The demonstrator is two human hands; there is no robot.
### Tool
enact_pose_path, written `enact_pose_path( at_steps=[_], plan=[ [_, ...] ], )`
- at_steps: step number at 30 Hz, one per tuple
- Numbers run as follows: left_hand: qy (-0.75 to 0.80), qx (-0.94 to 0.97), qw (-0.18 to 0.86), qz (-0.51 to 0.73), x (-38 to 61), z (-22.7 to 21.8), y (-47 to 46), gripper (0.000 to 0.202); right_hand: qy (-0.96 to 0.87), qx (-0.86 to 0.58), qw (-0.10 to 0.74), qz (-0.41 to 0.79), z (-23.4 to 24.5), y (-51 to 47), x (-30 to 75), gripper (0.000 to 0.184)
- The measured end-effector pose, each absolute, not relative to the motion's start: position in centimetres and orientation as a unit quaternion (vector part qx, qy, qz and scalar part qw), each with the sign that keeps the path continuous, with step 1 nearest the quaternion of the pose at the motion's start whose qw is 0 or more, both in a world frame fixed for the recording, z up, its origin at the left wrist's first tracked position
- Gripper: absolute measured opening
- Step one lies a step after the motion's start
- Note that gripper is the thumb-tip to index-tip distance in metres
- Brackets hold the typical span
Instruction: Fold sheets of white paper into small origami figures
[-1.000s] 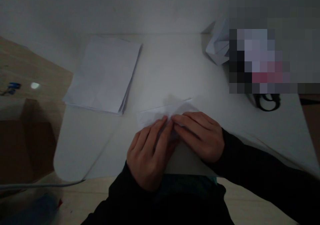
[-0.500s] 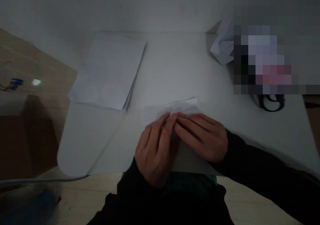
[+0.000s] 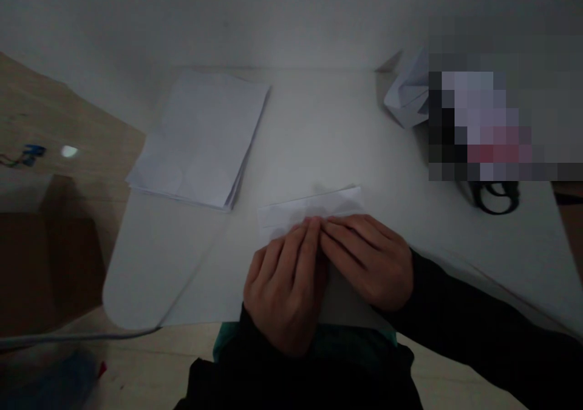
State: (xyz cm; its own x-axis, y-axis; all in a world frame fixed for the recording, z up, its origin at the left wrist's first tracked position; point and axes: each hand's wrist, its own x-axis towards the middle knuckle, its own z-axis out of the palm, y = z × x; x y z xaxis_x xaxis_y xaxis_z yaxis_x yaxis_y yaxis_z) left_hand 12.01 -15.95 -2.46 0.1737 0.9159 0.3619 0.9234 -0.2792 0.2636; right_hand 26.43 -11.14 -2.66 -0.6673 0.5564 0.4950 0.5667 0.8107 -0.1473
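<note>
Pressing: both hands lie palm-down on a folded sheet (image 3: 314, 208) of white paper, near the front edge of the table (image 3: 319, 124).
Left hand (image 3: 285, 288): fingers stretched out and close together, tips resting on the sheet's near fold; dark sleeve at the wrist.
Right hand (image 3: 368, 264): fingers stretched out and angled toward the left hand, their tips touching the left hand's fingertips (image 3: 314, 223) over the middle of the sheet.
Grip, left: flat and unclenched - nothing is clasped, the fingers only bear down on the paper; the thumb is hidden.
Grip, right: the same, flat on the paper with nothing enclosed.
Folded sheet: a long, narrow strip shows beyond the fingertips, running left to right and slightly tilted; the rest lies under the hands, reaching back toward the table's front edge.
Paper stack (image 3: 200, 136): loose white sheets, slightly fanned, on the far left part of the table, well apart from the hands.
Folded paper shape (image 3: 407, 94): a white, angular piece at the far right, close to the wall.
Scissors (image 3: 496, 196): only black handle loops show, on the right side of the table - the blades cannot be made out.
Light: dim, so fine creases in the sheet are hard to read.
</note>
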Motion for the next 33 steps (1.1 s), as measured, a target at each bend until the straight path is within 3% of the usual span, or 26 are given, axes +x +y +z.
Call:
enact_pose_path(
  at_steps=[9,20,25,28,33],
  plan=[
    [-0.629,-0.754,0.057,-0.179,10.1,-2.2,-16.3,0.051,-0.903,-0.33,0.276,-0.011,-2.9,-10.7,28.0,0.022],
    [-0.645,-0.738,0.09,-0.177,8.4,-2.4,-17.0,0.05,-0.888,-0.349,0.29,-0.08,-3.4,-10.4,30.4,0.02],
    [-0.679,-0.713,0.045,-0.171,9.7,-0.9,-17.0,0.059,-0.891,-0.344,0.279,-0.103,-3.3,-10.6,30.5,0.027],
    [-0.624,-0.753,0.002,-0.21,11.9,-1.0,-16.7,0.063,-0.9,-0.336,0.265,-0.086,-3.6,-10.6,30.2,0.034],
    [-0.562,-0.798,-0.014,-0.219,13.6,-2.7,-16.3,0.057,-0.9,-0.347,0.251,-0.081,-3.9,-10.6,30.1,0.035]
  ],
)
